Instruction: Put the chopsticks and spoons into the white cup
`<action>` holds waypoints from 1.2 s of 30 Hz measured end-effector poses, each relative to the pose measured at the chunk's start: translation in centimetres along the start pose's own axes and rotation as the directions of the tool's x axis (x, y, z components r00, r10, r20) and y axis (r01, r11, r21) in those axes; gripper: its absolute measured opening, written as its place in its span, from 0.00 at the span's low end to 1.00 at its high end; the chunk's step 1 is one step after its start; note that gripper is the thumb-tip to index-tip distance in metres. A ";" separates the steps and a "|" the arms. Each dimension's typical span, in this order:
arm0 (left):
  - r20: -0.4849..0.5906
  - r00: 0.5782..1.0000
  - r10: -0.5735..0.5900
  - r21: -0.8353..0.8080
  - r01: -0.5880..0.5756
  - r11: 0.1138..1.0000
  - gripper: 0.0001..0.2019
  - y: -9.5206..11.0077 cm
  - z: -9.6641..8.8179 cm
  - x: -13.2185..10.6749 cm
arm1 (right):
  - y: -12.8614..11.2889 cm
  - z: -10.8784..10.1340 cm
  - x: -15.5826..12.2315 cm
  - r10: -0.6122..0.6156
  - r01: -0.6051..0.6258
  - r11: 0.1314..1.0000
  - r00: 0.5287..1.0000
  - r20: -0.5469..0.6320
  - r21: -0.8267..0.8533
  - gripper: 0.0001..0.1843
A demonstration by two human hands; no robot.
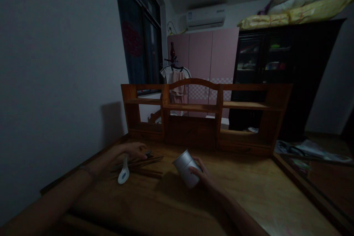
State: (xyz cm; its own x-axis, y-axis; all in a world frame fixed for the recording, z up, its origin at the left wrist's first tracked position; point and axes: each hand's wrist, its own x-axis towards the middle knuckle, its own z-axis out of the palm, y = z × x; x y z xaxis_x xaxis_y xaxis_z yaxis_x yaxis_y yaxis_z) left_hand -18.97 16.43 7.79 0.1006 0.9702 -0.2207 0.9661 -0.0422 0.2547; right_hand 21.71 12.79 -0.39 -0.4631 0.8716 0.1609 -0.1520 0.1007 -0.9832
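A silver metal canister [186,169] is held tilted above the desk by my right hand [203,172], the fingers wrapped round its right side. Its upper end leans left, and I cannot see inside. At the left, my left hand [136,150] hovers over or touches a loose pile of chopsticks [146,162], its fingers bent and apart. A small dark grey item [148,153] lies by those fingertips, too dim to name. Just below this hand lies a white soup spoon [123,175] with a blue mark in its bowl, beside the chopsticks.
The wooden desk [238,180] has a shelf unit [190,107] along its back edge. A white wall [63,81] closes off the left side. Beyond stand pink cabinets [200,53], a dark wardrobe [304,70] and hanging clothes [178,81]. The room is dim.
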 end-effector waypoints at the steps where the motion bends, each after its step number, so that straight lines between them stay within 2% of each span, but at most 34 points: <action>1: -0.003 1.000 0.012 -0.012 -0.012 1.000 0.41 0.3 0.0 -0.1 | 0.0 0.0 0.1 -0.006 0.006 1.000 1.000 -0.008 -0.002 0.31; 6: 0.003 0.998 0.057 -0.090 -0.056 0.994 0.40 1.0 0.3 -0.2 | 0.2 0.0 0.1 0.002 -0.003 1.000 1.000 -0.021 -0.030 0.32; 10: -0.080 0.991 0.108 -0.143 -0.119 0.983 0.37 2.8 0.2 -0.1 | 0.3 0.0 0.1 0.002 -0.002 1.000 1.000 -0.023 -0.016 0.32; 13: -0.156 0.968 0.198 -0.262 -0.234 0.936 0.34 6.3 -0.3 -0.7 | 0.6 0.0 0.3 -0.008 0.008 1.000 1.000 -0.022 -0.023 0.32; 14: -0.185 0.946 0.265 -0.406 -0.319 0.856 0.34 7.8 -0.4 -1.0 | 0.7 0.0 0.4 -0.017 0.017 0.999 1.000 -0.025 -0.035 0.31; 16: -0.200 0.914 0.352 -0.470 -0.405 0.785 0.33 11.1 -0.4 -1.9 | 0.8 0.0 0.5 -0.053 0.050 0.996 0.998 -0.041 -0.070 0.31; 17: -0.184 0.896 0.405 -0.498 -0.440 0.747 0.34 12.8 -0.2 -2.4 | 0.8 0.1 0.5 -0.076 0.072 0.994 0.996 -0.045 -0.086 0.32; 19: -0.133 0.816 0.563 -0.591 -0.521 0.616 0.42 15.8 0.6 -3.3 | 0.7 0.2 0.4 -0.115 0.110 0.988 0.993 -0.039 -0.109 0.32; 20: -0.109 0.796 0.595 -0.626 -0.520 0.581 0.46 17.0 1.1 -3.7 | 0.6 0.2 0.3 -0.126 0.122 0.986 0.992 -0.030 -0.118 0.32; 22: -0.094 0.775 0.624 -0.612 -0.540 0.578 0.49 18.8 2.1 -4.1 | 0.2 0.3 0.1 -0.139 0.135 0.981 0.990 -0.020 -0.137 0.32; 26: -0.196 0.789 0.583 -0.444 -0.601 0.664 0.47 19.9 3.1 -3.6 | -0.9 0.6 -0.3 -0.198 0.192 0.970 0.980 -0.023 -0.150 0.30; 29: -0.260 0.818 0.512 -0.393 -0.574 0.718 0.49 19.6 2.9 -2.9 | -1.5 0.9 -0.6 -0.286 0.278 0.946 0.958 -0.023 -0.165 0.33; 32: -0.184 0.841 0.509 -0.491 -0.527 0.694 0.49 19.5 2.5 -2.8 | -1.9 1.4 -0.9 -0.353 0.335 0.915 0.935 -0.043 -0.226 0.35; 34: -0.122 0.836 0.535 -0.558 -0.503 0.660 0.46 19.8 2.3 -2.9 | -2.1 1.7 -1.1 -0.371 0.344 0.902 0.927 -0.061 -0.261 0.36; 36: -0.134 0.832 0.538 -0.576 -0.507 0.641 0.42 19.9 2.0 -2.8 | -2.3 1.9 -1.2 -0.378 0.347 0.899 0.922 -0.077 -0.267 0.39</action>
State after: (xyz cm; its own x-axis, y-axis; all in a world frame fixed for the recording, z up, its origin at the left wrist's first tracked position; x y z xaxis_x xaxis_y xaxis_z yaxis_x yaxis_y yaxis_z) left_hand 0.47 12.43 11.58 0.5713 0.8169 0.0795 0.4313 -0.3812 0.8177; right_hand 21.00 10.59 1.79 -0.3025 0.8028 0.5139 -0.0644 0.5207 -0.8513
